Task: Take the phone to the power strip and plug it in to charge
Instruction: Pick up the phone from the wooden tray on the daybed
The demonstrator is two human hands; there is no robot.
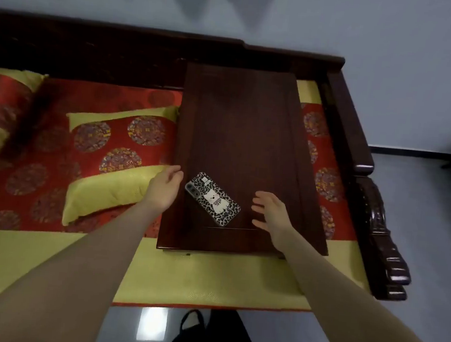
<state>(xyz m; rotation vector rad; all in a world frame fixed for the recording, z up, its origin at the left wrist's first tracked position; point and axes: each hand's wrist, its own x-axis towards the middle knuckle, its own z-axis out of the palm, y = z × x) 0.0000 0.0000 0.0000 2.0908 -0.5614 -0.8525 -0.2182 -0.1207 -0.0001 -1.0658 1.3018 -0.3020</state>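
Your phone lies face down on the low dark wooden table, close to the table's near edge and turned at an angle, its leopard-print case and camera lenses facing up. That table sits on the red and yellow cushioned bench, so you are reaching forward and down over the bench's front edge to get at it.

Your left hand hovers just left of the phone, over the table's left edge, fingers loosely curled and holding nothing. Your right hand hovers just right of the phone, fingers spread wide and thumb apart, also holding nothing. Neither hand touches the phone; they bracket it from its 2 sides, which looks like the start of a pickup. The flat case leaves little to pinch from above, so you will probably want to catch it by its long edges or slide it toward the table's near edge.

A yellow-ended pillow rests on the bench just left of the table, touching or nearly touching its side. No power strip or charging cable shows anywhere around the table, so carrying and plugging in are both undone, and I cannot tell which way you must go
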